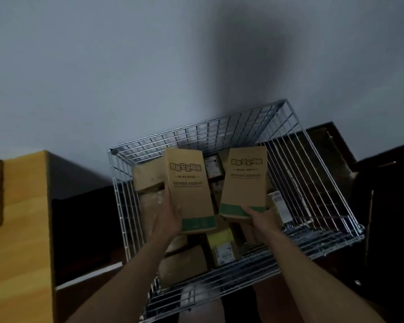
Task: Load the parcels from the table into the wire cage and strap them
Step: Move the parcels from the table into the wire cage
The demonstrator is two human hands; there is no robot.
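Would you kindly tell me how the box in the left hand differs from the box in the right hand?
The left box leans its top leftward; the right box stands nearly upright. The left hand grips its box along the side edge, while the right hand holds its box by the bottom end, thumb on the green band. Both are tan cartons with matching print, held above the wire cage.

Two hands: left hand [170,216], right hand [259,216]. Two printed cartons [187,190] [245,183]. One wire cage [196,134].
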